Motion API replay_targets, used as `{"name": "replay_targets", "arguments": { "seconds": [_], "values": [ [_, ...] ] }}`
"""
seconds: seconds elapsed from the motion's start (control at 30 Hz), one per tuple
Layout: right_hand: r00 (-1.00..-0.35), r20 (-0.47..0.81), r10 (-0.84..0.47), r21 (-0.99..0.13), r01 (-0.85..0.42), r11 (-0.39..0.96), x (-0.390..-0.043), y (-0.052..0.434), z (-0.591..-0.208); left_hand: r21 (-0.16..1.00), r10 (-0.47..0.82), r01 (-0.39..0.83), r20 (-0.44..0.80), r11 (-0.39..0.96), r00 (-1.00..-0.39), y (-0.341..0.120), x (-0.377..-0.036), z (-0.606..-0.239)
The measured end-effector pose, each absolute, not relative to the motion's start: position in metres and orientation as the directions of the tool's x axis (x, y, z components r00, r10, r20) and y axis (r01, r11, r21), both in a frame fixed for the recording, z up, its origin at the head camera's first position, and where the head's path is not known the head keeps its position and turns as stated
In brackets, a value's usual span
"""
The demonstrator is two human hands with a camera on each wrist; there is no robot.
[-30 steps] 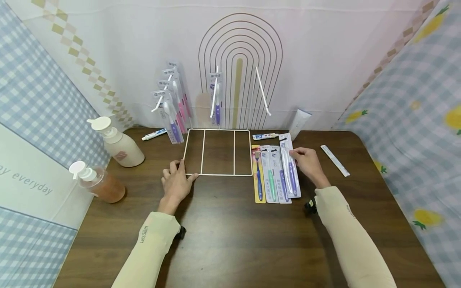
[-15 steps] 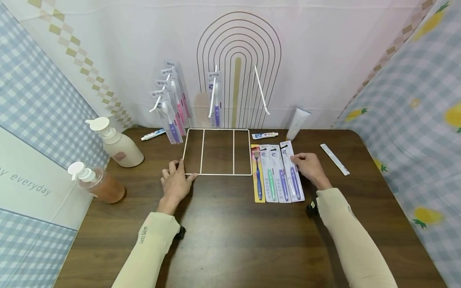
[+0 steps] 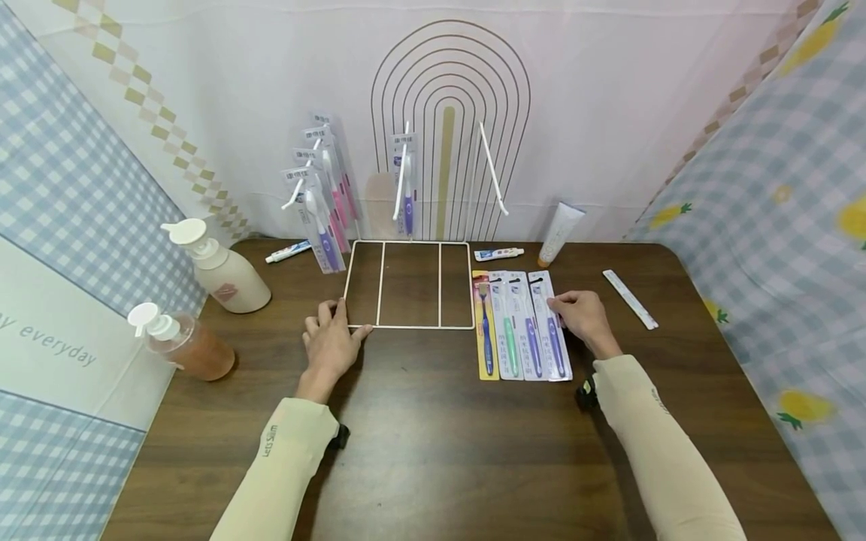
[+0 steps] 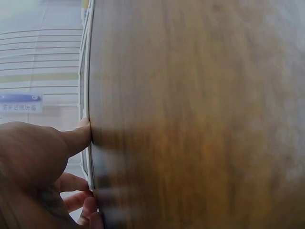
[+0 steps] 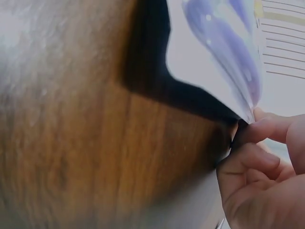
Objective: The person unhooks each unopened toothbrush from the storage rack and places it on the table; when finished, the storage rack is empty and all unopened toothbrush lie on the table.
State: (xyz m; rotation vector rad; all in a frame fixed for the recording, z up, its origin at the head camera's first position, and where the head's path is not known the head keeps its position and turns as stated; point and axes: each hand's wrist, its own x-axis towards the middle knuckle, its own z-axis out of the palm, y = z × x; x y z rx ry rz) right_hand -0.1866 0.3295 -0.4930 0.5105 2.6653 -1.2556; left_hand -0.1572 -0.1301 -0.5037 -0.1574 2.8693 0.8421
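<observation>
While left hand point(image 3: 329, 344) rests open on white wire rack point(image 3: 409, 285) corner, right hand point(image 3: 580, 317) grip pinches 4th toothbrush pack point(image 3: 549, 325) — long axis front-to-back on worktop point(image 3: 433, 451), just left of grip.

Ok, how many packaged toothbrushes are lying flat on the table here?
4, side by side right of the white wire rack: yellow pack, green, purple, and another purple pack, pinched by the right hand.
</observation>
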Motion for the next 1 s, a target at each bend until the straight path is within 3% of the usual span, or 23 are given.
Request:
{"name": "replay_targets", "arguments": {
  "seconds": [0.5, 1.0],
  "values": [
    [-0.908, -0.28, 0.312, -0.701, 0.416, 0.58, -0.181, 0.321, -0.49, 0.525, -0.066, -0.148, -0.172, 0.838, -0.983, -0.129, -0.157, -0.503],
    [-0.917, -0.206, 0.342, -0.694, 0.383, 0.61, -0.18, 0.318, -0.492, 0.556, -0.068, -0.141, -0.15, 0.819, -0.986, -0.13, -0.156, -0.505]
  ]
}}
